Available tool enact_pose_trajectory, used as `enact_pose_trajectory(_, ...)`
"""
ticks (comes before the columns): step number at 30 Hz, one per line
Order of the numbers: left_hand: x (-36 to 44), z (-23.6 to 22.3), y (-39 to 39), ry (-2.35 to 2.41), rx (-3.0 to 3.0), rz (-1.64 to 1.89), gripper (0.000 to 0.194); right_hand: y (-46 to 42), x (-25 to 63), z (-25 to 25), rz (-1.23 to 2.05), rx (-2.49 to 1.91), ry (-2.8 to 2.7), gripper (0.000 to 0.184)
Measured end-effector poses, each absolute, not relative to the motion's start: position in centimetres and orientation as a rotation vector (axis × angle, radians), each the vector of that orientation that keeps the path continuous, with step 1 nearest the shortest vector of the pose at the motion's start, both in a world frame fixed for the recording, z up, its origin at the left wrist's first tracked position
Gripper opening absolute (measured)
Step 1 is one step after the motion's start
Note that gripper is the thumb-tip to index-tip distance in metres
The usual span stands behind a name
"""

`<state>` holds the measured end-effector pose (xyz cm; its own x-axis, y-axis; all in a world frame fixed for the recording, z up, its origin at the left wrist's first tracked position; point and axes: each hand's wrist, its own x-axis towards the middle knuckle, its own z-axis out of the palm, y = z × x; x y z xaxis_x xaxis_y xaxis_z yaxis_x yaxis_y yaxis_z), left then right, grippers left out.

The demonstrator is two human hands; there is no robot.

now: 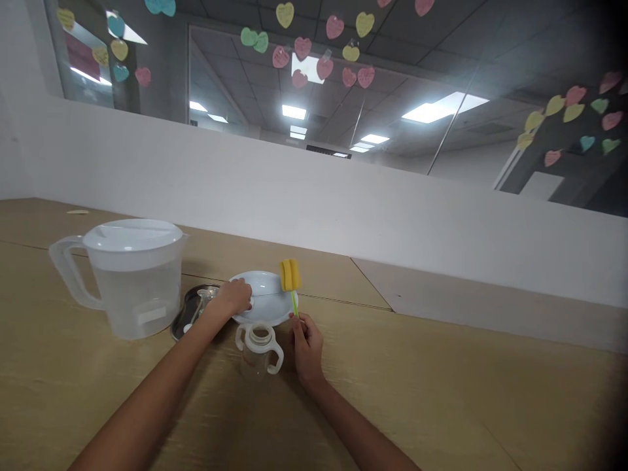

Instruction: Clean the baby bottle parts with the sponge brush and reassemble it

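Note:
My right hand is closed around the green handle of a bottle brush with a yellow sponge head, held upright over the edge of a white plate. My left hand rests on the plate's left rim, fingers curled on it. A clear baby bottle with two white handles stands on the wooden table between my hands, just in front of the plate.
A large clear pitcher with a white lid holds water at the left. A small metal tray with clear parts lies between pitcher and plate. A white partition wall runs behind the table.

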<state>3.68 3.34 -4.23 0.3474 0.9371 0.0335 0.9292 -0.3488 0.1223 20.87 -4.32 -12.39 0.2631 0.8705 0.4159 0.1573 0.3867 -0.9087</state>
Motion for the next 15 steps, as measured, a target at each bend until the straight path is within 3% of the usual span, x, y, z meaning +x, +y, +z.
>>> enact_pose_trajectory(10,2.1,2.8,-0.4,1.099,2.286,0.836,0.042,-4.3,20.9,-12.4,0.676,-1.113,-1.297,0.036)
enact_pose_trajectory(15,-0.7,3.6,-0.8,1.424,2.388,0.861,0.033,-4.5,20.9,-12.3,0.655,-1.114,-1.319,0.035)
